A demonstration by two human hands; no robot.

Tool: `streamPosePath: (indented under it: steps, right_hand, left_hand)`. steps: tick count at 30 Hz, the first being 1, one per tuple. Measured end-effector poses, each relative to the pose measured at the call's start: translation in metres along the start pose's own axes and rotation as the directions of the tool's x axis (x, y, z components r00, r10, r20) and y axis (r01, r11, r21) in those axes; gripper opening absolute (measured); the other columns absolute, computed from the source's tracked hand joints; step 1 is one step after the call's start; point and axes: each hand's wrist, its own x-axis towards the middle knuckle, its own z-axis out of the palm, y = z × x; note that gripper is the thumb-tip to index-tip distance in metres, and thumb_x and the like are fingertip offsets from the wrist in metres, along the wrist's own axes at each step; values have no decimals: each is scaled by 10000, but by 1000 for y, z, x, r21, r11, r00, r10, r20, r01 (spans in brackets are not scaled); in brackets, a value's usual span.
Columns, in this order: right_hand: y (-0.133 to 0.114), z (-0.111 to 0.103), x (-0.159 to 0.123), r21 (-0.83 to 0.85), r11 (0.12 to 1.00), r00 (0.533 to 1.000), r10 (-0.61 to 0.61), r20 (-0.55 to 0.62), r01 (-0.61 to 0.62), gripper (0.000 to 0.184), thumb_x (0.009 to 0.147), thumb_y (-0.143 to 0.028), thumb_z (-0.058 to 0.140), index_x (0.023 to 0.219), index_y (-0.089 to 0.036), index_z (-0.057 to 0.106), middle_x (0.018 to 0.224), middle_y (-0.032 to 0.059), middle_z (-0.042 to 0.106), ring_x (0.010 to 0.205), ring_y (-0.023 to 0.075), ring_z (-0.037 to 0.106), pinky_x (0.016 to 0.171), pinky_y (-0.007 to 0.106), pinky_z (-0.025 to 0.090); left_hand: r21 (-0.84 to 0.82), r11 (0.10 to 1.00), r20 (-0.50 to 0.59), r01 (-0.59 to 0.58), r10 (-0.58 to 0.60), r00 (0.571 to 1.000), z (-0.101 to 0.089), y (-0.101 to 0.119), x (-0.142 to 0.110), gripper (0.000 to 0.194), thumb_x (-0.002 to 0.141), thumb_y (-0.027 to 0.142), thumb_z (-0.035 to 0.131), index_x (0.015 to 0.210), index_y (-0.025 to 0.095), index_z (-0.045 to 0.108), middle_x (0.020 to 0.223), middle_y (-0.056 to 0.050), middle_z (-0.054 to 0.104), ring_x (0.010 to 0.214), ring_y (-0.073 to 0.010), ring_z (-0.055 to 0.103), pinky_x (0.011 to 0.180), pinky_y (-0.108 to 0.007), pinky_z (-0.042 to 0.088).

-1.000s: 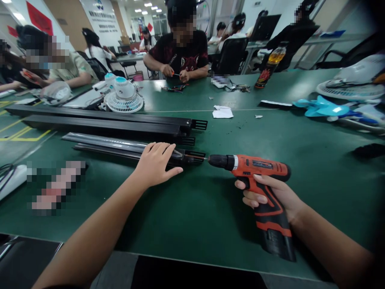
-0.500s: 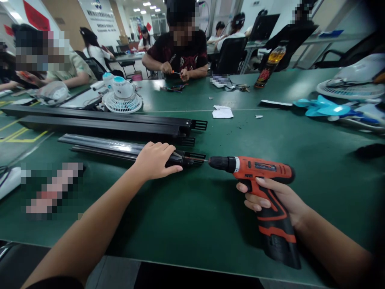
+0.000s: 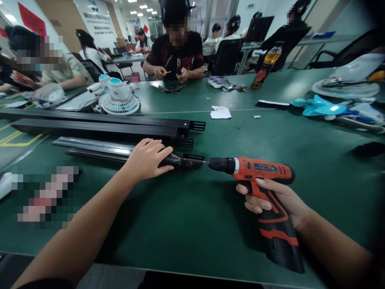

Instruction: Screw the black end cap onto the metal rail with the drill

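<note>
- Lying lengthwise on the green table, the nearest black rail points its slotted end at the drill.
- The left hand presses flat on that rail, steadying it.
- The right hand is wrapped around the drill grip, bit level against the rail's end.
- Two more rails lie just behind; a small fan stands beyond.

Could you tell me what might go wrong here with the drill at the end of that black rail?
The left hand presses on the black rail close to the drill bit; a slip of the bit could reach the fingers. The right hand holds the drill alone, level with the green table, so it may wander off the rail's end. The rail is held only by that hand and could slide toward the neighbouring rails.
</note>
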Motion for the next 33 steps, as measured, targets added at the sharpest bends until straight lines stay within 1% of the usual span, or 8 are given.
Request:
streamPosePath:
  steps: [5,11,18,21,24,26,29,33]
  right_hand:
    - [-1,5,-2,-21,1000,1000,-11,-5,11,370,847,-500,867,901,-142,793,486,-56,452,519,117,363,551,246,418]
    - [-1,7,-3,-43,999,999,-24,-37,22,373,835,-508,876,900,-152,784,492,-62,453,510,113,363,549,248,426]
    - [-1,5,-3,-59,998,998,-21,-55,18,380,843,-524,855,912,-157,783,491,-67,442,508,112,328,554,256,428]
    - [-1,5,-3,-47,999,997,-25,-76,22,370,825,-513,867,903,-163,776,510,-57,479,499,104,319,550,255,427]
    - [0,5,-4,-45,999,997,-16,-77,12,373,814,-507,876,893,-156,777,502,-57,479,496,102,320,550,249,422]
    - [-1,5,-4,-51,999,997,-14,-74,10,369,820,-504,869,890,-153,781,488,-63,461,497,107,313,549,254,421]
    - [-1,5,-5,-61,998,997,-28,-68,24,351,838,-493,846,893,-152,784,485,-59,464,496,115,301,542,272,419]
    - [-2,6,-4,-77,997,999,-26,-43,22,349,874,-497,816,911,-152,773,488,-57,441,509,127,336,554,278,436]
  left_hand:
    - [-72,986,76,149,-143,987,6,5,0,522,1008,583,654,1346,188,701,1047,-105,799,898,-312,754,796,-426,530]
    - [-53,977,68,209,-205,976,8,9,2,440,936,395,662,1308,173,739,1016,-123,798,945,-327,753,826,-429,530]
    - [-43,973,82,225,-221,972,8,11,3,416,905,321,636,1272,165,754,1007,-113,791,936,-327,748,825,-436,522]
    - [-62,976,72,208,-203,977,7,10,2,422,951,406,616,1273,169,752,1009,-110,794,924,-320,744,820,-432,519]
    - [-97,979,42,180,-176,983,7,7,-1,590,1012,632,534,1294,160,746,1025,-126,796,916,-332,737,806,-449,516]
    - [-126,979,31,160,-157,987,8,5,-2,675,1050,681,421,1323,150,736,1052,-136,797,915,-333,732,804,-459,511]
    - [-162,975,21,152,-151,988,9,4,-3,645,1112,541,263,1320,156,737,1047,-128,798,897,-307,724,793,-451,496]
    - [-155,972,-16,174,-178,984,10,6,-3,605,1115,419,232,1270,168,760,1008,-117,798,867,-289,710,769,-445,483]
